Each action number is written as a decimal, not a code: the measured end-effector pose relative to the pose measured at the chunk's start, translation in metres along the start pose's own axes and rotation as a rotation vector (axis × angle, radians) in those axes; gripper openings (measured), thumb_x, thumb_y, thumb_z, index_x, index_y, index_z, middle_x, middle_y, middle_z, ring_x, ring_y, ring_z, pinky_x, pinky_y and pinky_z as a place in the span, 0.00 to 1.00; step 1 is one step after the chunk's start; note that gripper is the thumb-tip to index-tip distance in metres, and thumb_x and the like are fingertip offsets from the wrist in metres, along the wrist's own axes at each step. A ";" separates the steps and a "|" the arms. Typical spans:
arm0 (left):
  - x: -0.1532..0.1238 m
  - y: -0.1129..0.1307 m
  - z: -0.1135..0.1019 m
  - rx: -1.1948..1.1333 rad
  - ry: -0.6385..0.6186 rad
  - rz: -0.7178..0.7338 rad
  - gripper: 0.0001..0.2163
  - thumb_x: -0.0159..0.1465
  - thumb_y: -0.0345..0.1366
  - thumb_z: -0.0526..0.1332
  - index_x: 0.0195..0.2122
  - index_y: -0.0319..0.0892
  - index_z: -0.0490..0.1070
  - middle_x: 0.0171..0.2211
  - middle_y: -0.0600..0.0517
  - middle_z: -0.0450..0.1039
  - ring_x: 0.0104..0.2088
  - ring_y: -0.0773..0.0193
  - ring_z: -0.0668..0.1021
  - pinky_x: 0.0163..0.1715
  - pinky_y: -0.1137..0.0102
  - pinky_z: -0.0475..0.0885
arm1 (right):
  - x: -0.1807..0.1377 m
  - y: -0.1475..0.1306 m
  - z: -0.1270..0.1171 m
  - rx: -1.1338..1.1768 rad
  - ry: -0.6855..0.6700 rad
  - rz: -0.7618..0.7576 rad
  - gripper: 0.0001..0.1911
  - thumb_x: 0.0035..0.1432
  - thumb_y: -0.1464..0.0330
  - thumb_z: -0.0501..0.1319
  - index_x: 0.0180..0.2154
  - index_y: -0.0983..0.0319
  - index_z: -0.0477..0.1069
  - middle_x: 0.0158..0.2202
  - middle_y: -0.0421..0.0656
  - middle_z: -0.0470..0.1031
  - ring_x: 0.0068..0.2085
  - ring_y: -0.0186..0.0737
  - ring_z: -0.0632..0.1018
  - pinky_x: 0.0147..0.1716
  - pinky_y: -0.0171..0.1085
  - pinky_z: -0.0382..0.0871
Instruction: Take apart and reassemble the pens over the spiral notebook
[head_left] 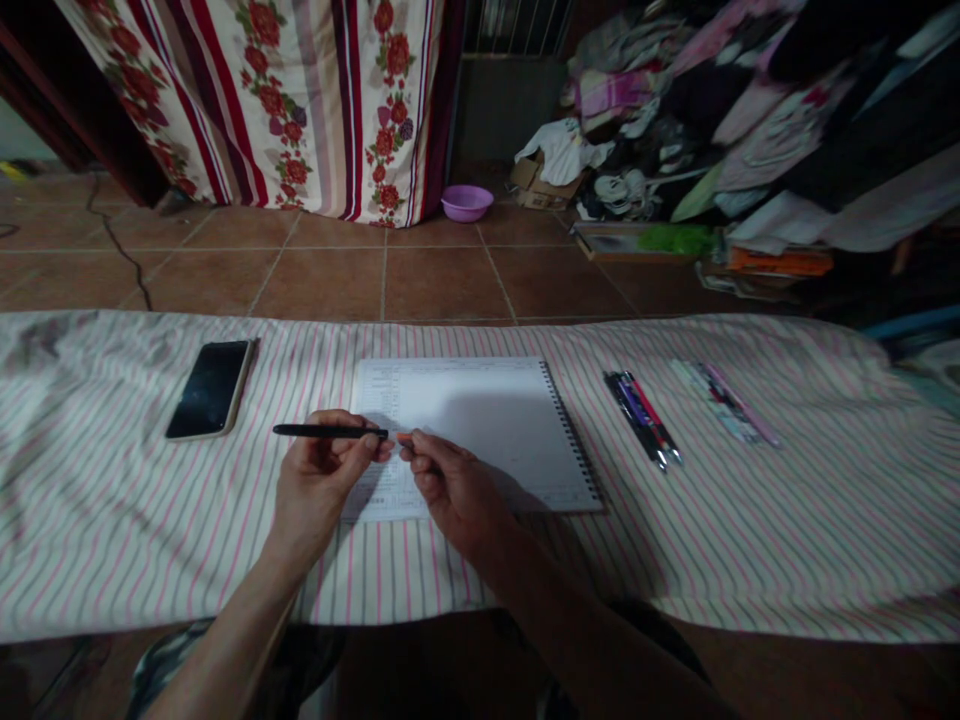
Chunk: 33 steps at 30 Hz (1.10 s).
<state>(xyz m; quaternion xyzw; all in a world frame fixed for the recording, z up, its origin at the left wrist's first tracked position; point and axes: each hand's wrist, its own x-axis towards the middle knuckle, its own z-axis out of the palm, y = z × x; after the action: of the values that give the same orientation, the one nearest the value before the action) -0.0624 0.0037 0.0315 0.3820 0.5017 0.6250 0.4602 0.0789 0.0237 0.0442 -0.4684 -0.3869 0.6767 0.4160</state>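
My left hand (330, 465) pinches a slim black pen (307, 431), held level over the left part of a spiral notebook (495, 430). Close to the pen's right end, my right hand (446, 475) is closed on a small part with an orange tip (405, 438), mostly hidden by the fingers. A narrow gap shows between the two hands. Beneath them the notebook lies open at a mostly blank page, with printed lines along its left side and its black spiral on the right.
A phone (211, 390) lies at the left on the striped cloth (750, 540). Several pens (643, 418) lie right of the notebook, with more pens and slim items (727, 405) beyond. On the tiled floor stand a purple basin (466, 204) and piled clothes.
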 end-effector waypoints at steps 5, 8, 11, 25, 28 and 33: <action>-0.004 0.001 -0.001 -0.025 -0.062 0.010 0.08 0.53 0.29 0.65 0.30 0.41 0.65 0.35 0.54 0.73 0.29 0.68 0.78 0.36 0.71 0.74 | -0.001 -0.003 -0.001 -0.055 -0.026 -0.020 0.12 0.53 0.63 0.57 0.27 0.61 0.76 0.32 0.44 0.75 0.33 0.35 0.72 0.32 0.33 0.65; -0.005 0.000 -0.003 0.022 -0.064 0.001 0.07 0.54 0.30 0.64 0.33 0.41 0.67 0.36 0.52 0.74 0.31 0.66 0.78 0.36 0.69 0.74 | -0.001 -0.003 -0.002 -0.058 -0.026 -0.035 0.11 0.53 0.63 0.57 0.27 0.60 0.76 0.31 0.43 0.75 0.34 0.36 0.72 0.32 0.34 0.66; -0.005 0.001 -0.004 0.118 -0.058 0.003 0.09 0.54 0.32 0.65 0.36 0.41 0.70 0.35 0.50 0.75 0.32 0.64 0.78 0.36 0.69 0.74 | 0.000 -0.002 -0.002 -0.044 -0.018 -0.049 0.10 0.52 0.62 0.59 0.28 0.59 0.76 0.32 0.43 0.76 0.35 0.38 0.73 0.31 0.34 0.66; -0.005 0.003 0.003 0.211 -0.020 -0.039 0.09 0.48 0.33 0.68 0.29 0.41 0.69 0.29 0.54 0.74 0.28 0.67 0.76 0.27 0.74 0.72 | 0.006 0.009 0.000 0.056 -0.022 0.026 0.10 0.50 0.62 0.58 0.25 0.58 0.75 0.24 0.42 0.72 0.28 0.36 0.70 0.23 0.32 0.62; -0.006 0.004 0.002 0.276 -0.025 -0.053 0.08 0.49 0.34 0.67 0.30 0.42 0.71 0.25 0.55 0.73 0.24 0.69 0.74 0.26 0.75 0.70 | 0.002 0.001 0.000 0.008 -0.042 0.001 0.09 0.51 0.65 0.58 0.24 0.59 0.75 0.28 0.43 0.73 0.31 0.36 0.70 0.26 0.32 0.62; -0.005 -0.002 -0.002 0.195 -0.041 -0.114 0.08 0.50 0.35 0.67 0.32 0.41 0.72 0.24 0.53 0.75 0.25 0.66 0.77 0.29 0.72 0.72 | -0.002 -0.009 -0.001 -0.026 -0.057 -0.003 0.10 0.52 0.67 0.57 0.23 0.59 0.75 0.24 0.42 0.72 0.28 0.35 0.69 0.26 0.34 0.61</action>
<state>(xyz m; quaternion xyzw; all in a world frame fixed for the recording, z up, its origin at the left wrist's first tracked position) -0.0625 -0.0019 0.0292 0.4084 0.5714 0.5381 0.4659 0.0822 0.0252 0.0523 -0.4538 -0.4082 0.6838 0.3998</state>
